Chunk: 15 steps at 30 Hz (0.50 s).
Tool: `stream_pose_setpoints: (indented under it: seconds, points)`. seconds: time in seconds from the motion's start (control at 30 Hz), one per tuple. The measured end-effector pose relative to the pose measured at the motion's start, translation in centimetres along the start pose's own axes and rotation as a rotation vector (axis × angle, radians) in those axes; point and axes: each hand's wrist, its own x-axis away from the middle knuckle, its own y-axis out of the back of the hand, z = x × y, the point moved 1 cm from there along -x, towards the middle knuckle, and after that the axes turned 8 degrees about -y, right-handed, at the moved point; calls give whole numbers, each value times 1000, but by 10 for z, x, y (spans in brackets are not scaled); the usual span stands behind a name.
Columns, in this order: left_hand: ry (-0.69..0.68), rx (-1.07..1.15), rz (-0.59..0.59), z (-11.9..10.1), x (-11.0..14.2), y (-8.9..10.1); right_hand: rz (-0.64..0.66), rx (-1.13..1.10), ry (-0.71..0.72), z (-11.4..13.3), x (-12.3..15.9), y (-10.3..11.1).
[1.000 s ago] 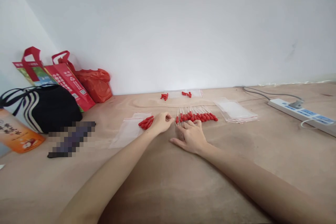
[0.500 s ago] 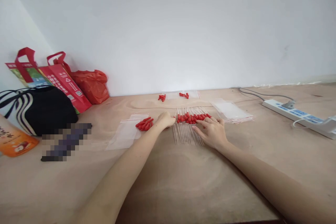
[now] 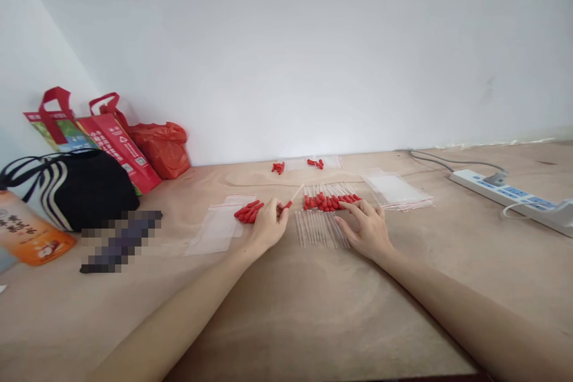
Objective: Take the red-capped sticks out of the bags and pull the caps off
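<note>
My left hand (image 3: 268, 224) is closed, pinching one thin clear dropper with a red bulb (image 3: 292, 197) and lifting it off the wooden table (image 3: 286, 310). To its right lies a row of several clear droppers with red bulbs (image 3: 329, 202). My right hand (image 3: 364, 228) lies flat with fingers spread on the right end of that row. To the left of my left hand, a bunch of red-bulbed droppers (image 3: 248, 211) lies on a clear zip bag (image 3: 217, 228).
A stack of clear zip bags (image 3: 396, 189) lies right of the row. Filled bags with red bulbs (image 3: 308, 162) sit by the wall. Red bags (image 3: 111, 134), a black striped bag (image 3: 71, 185) and an orange carton (image 3: 27, 233) stand at left. A power strip (image 3: 510, 197) lies at right.
My left hand has drawn one dropper out of the row and pulled back toward me. My right hand slid from the row's left end to its right end and stays there.
</note>
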Motion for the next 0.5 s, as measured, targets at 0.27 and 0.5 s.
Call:
stream_pose_setpoints:
  seconds: [0.27,0.5]
  points:
    - [-174,303,59,13,27,-10,22,-22,147,6,4,-3]
    - [-129,425,82,8,24,-21,36,-43,114,11,-1,-5]
